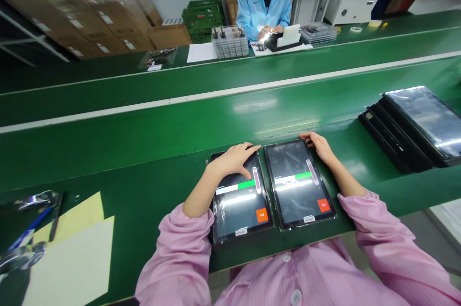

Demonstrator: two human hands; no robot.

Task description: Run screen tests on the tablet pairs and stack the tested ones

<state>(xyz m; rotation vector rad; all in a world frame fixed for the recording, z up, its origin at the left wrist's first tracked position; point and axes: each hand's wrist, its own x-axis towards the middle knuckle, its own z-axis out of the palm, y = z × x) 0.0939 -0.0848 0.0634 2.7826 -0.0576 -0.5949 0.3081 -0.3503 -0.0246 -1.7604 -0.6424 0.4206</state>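
Observation:
Two black tablets with lit screens lie side by side, flat on the green bench. Over the top part of the left tablet (237,210) reaches my left hand (236,158), fingers spread toward its upper right corner and thumb apart. My right hand (319,146) rests at the upper right corner of the right tablet (298,190), its fingers loosely stretched out along the edge. Each screen shows a white and green bar, a slider overlay and an orange-red square reading "Fail". A small white label sits at the lower edge of each tablet.
On the right lies a stack of black tablets (414,128). Yellow paper sheets (75,248) and a blue pen (34,224) are at the left. Across the raised green ledge (201,97), a co-worker in a blue jacket (248,1) sits by clear plastic trays (230,42).

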